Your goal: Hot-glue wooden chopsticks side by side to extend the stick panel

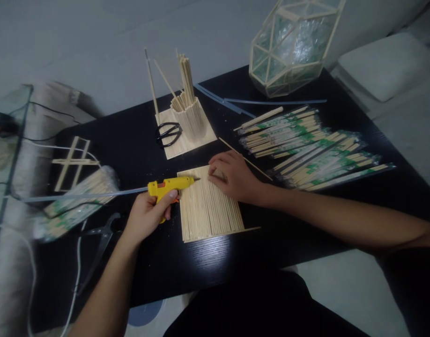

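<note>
My left hand (pixel 148 217) is wrapped round a yellow hot glue gun (pixel 169 186) with a long translucent glue stick (pixel 106 193) running out of its back. The gun's nozzle points right, over the upper part of a flat panel of wooden sticks (pixel 201 210) lying side by side on the table. My right hand (pixel 234 178) rests at the panel's upper right, fingers curled and thumb close to the index finger. What these fingers pinch, if anything, is too small to tell. One stick at the panel's bottom edge pokes out to the right.
On the black table (pixel 208 262), a stick-built cup (pixel 192 121) full of sticks stands on a board beside black-handled scissors (pixel 168 134). Wrapped chopsticks (pixel 316 145) lie right, another pack (pixel 81 201) left near a cord. A faceted stick-framed shape (pixel 292 47) stands at the back right.
</note>
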The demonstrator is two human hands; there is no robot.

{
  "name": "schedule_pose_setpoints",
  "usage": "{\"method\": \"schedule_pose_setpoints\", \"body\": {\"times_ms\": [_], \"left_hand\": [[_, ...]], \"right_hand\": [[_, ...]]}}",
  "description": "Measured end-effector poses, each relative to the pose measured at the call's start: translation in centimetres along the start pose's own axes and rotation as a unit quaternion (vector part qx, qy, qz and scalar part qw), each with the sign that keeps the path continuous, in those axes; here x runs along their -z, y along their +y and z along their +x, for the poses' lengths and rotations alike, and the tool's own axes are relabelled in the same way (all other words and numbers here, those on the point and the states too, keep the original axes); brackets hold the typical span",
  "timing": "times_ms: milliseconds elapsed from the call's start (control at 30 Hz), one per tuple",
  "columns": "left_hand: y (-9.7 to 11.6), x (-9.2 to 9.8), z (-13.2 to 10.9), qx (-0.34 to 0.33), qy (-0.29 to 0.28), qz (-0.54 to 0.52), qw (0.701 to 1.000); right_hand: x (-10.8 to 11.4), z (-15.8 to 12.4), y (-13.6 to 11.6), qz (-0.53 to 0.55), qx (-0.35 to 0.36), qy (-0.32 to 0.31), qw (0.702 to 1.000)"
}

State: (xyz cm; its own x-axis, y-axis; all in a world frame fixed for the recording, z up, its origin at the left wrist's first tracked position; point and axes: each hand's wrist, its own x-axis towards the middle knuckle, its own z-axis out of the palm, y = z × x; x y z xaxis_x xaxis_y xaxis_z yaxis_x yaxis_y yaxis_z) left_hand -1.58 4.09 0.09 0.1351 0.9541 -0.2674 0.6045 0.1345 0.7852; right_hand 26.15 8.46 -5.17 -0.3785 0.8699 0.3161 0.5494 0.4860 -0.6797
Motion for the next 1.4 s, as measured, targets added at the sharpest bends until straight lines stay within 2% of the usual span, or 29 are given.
{"method": "schedule_pose_setpoints", "body": {"times_ms": [367,600,1400], "left_hand": [[-0.53,0.55,-0.04,-0.002,-0.002,0.019,1.0],[-0.07,0.23,-0.01,-0.022,0.001,0.007,1.0],[-0.62,0.04,0.09,-0.003,0.0,0.027,1.0]], "right_hand": [[0.02,0.15,0.32,0.037,0.016,-0.032,0.999],[-0.12,0.2,0.35,0.04,0.022,-0.031,0.999],[-0.04,0.15,0.3,0.039,0.024,-0.031,0.998]]}}
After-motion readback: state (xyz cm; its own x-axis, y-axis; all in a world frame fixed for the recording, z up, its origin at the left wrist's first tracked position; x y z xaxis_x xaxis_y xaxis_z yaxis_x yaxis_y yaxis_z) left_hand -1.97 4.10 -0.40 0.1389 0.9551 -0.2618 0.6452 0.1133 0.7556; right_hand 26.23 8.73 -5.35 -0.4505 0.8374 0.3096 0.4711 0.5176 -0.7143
